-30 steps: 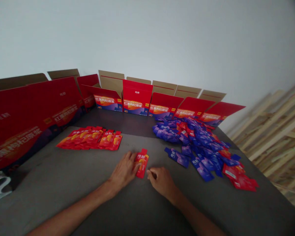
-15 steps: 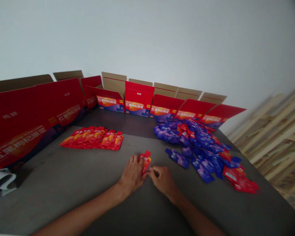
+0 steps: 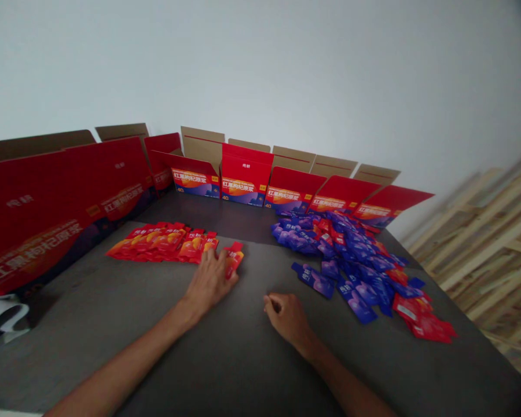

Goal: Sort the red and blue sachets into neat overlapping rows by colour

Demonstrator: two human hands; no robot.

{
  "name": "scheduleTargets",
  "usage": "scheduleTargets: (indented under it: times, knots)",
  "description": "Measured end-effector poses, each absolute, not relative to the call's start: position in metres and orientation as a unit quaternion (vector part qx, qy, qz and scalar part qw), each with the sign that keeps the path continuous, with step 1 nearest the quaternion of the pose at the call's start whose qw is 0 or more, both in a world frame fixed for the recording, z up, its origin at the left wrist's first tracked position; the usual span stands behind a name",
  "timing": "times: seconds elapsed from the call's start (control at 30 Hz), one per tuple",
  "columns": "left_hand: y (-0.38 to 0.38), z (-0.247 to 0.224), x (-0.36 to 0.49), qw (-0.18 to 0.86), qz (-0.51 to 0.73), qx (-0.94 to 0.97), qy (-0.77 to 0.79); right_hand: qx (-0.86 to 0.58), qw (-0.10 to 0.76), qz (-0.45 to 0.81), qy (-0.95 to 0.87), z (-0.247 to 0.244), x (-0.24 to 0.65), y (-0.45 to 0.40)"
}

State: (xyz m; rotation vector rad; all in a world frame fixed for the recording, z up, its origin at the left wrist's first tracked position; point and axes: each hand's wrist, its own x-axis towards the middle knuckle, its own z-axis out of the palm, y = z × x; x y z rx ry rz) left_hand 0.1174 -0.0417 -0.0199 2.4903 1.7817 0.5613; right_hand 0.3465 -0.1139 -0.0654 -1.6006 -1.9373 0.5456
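My left hand [image 3: 209,279] grips a red spouted pouch [image 3: 234,259] printed with white characters, the fingers covering its left side. Just beyond that hand, an overlapping row of red pouches [image 3: 156,240] lies face up, its right end close to the held one. My right hand [image 3: 287,317] rests on the table, fingers curled into a loose fist, with nothing visible in it. To its right lie a purple pouch [image 3: 315,280] and a heap of purple pouches [image 3: 351,255] with several red ones mixed in.
Open red cartons [image 3: 243,179] with brown inner flaps line the back of the dark table [image 3: 226,370]. Larger red cartons [image 3: 35,214] stand along the left. A white-and-black item [image 3: 8,318] sits at the left edge. Wooden pallets [image 3: 495,255] lean at the right.
My left hand has carried the red pouch leftward and away from me, up to the row's right end. My right hand has stayed in place.
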Motion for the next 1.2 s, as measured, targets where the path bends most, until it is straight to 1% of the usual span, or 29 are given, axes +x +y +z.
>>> scheduleTargets:
  times: [0.13,0.23,0.43,0.57,0.83,1.2]
  knots:
    - [-0.007,0.012,0.083,-0.039,0.146,0.747,0.648,-0.598,0.279,0.201,-0.724,-0.065,0.346,-0.114]
    - [0.016,0.022,0.06,-0.063,0.119,0.718,0.683,-0.596,0.28,0.197,-0.726,-0.065,0.346,-0.114]
    - [0.037,0.01,0.037,-0.08,0.051,0.678,0.729,-0.595,0.278,0.199,-0.728,-0.065,0.346,-0.114]
    - [0.04,0.003,0.035,-0.085,0.039,0.684,0.724,-0.596,0.275,0.2,-0.727,-0.065,0.346,-0.114]
    - [0.04,0.006,0.037,-0.088,0.025,0.69,0.718,-0.596,0.283,0.193,-0.726,-0.067,0.346,-0.115]
    - [0.046,-0.01,0.035,-0.131,-0.012,0.702,0.7,-0.593,0.289,0.189,-0.728,-0.067,0.346,-0.115]
